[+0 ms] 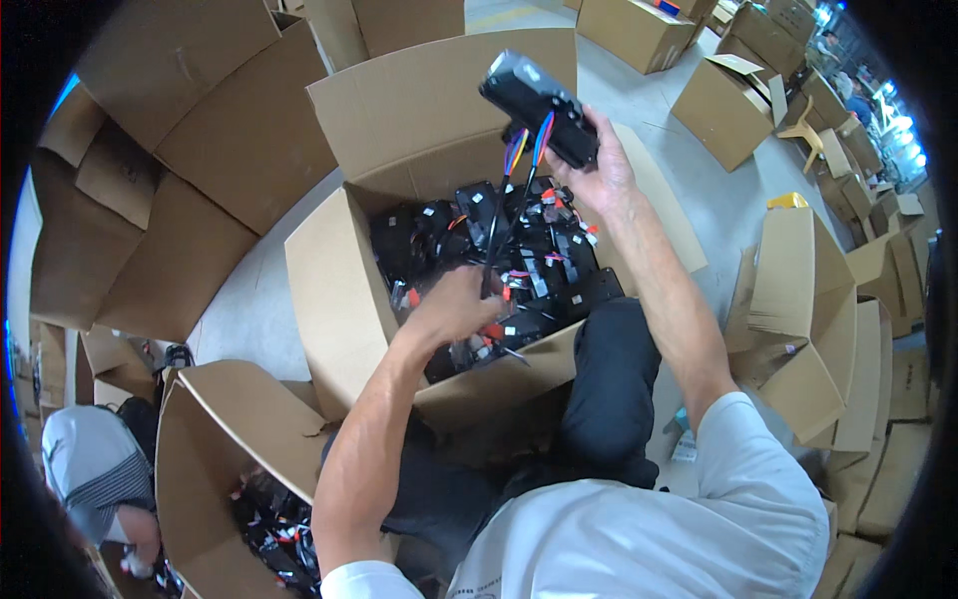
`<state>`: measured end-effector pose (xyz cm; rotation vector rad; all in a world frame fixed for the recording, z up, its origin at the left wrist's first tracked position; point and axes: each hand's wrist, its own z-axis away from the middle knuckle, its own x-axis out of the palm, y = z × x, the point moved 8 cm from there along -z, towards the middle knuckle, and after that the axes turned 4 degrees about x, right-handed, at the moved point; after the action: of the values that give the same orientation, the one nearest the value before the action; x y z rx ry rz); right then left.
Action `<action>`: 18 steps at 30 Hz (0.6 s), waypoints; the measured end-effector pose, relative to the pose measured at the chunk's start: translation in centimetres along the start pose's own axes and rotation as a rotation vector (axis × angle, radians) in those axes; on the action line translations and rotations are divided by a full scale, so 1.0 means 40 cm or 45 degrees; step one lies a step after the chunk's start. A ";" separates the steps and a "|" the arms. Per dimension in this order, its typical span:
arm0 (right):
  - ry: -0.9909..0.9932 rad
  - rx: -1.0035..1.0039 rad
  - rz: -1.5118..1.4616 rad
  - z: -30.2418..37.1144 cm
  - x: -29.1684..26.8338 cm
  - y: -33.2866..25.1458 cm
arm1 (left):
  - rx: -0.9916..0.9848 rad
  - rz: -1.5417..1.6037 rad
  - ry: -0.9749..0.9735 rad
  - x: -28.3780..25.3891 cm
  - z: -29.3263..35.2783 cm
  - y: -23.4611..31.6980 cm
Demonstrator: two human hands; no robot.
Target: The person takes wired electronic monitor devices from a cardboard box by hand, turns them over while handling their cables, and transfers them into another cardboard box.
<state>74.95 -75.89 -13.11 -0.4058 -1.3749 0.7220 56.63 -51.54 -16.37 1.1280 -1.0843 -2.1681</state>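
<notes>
Pale grey floor [631, 98] — brown background cartons [720, 115], a yellowish chair [804, 133] — bright bluish-white lights [906, 140] at upper right.

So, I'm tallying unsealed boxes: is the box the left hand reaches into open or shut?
The box is open: the back flap is up; black devices show inside.

Black device [524, 85]: hard plastic look, glossy highlights. Wires [545, 135]: smooth plastic sheathing. Carton [339, 290]: matt cardboard. Units [394, 245] inside: plastic, semi-gloss. Shirt [619, 539], trousers [614, 364]: matt cloth. Floor [634, 110]: smooth, slight sheen.

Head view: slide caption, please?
Right hand holds a black wired device above an open carton; left hand reaches inside.
</notes>
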 end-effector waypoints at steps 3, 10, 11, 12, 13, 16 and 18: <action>0.176 0.211 0.165 -0.082 -0.276 -0.002 | 0.019 0.163 0.133 -0.050 -0.042 -0.064; 0.396 0.634 0.399 -0.180 -0.610 0.236 | 0.319 1.481 0.522 -0.254 -0.054 -0.089; 0.349 0.636 0.314 -0.220 -0.616 0.259 | 0.336 1.561 0.666 -0.259 -0.052 -0.098; 0.349 0.652 0.301 -0.258 -0.629 0.284 | 0.317 1.553 0.673 -0.260 -0.056 -0.108; 0.288 0.581 0.290 -0.306 -0.648 0.265 | 0.288 1.464 0.677 -0.260 -0.072 -0.106; 0.217 0.517 0.369 -0.392 -0.708 0.343 | 0.200 1.374 0.690 -0.250 -0.111 -0.148; 0.377 0.559 0.406 -0.414 -0.736 0.440 | 0.108 1.349 0.651 -0.246 -0.110 -0.161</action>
<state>86.17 -80.56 -49.19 -0.3657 -0.8491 1.1491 65.49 -42.91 -18.60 0.7754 -1.1483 -0.9593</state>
